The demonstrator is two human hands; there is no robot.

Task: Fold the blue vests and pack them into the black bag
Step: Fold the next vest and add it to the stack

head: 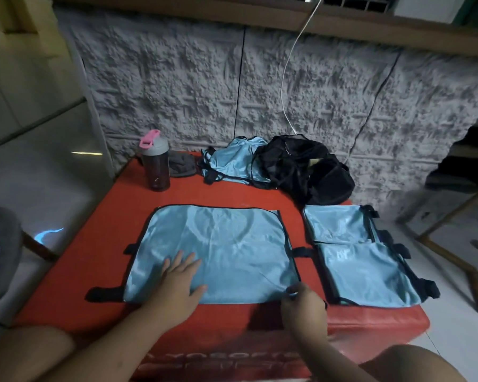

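Nearest the camera, the person's two bare forearms reach over the front edge of the red table [100, 260]. The left hand [178, 282] lies flat, fingers straight and slightly spread, pressing on the spread blue vest [232, 244] that covers the middle of the table. The right hand [301, 301] is at that vest's near right corner, fingers curled and pinching the black-trimmed edge there. The vest lies flat with its black side straps sticking out to either side. Just right of it, at the table's right edge, two folded blue vests [353, 249] lie one partly over the other, their black straps pointing away from the spread vest. Beyond the spread vest, toward the grey textured wall, a crumpled heap of blue vests [232, 161] touches the black bag [307, 169], which slumps at the far right corner of the table with its top open. Left of the heap sit a small dark grey cloth [181, 166] and a dark bottle [155, 164] with a grey lid and pink clasp, standing upright. A white cable [287, 78] hangs down the wall to behind the bag.
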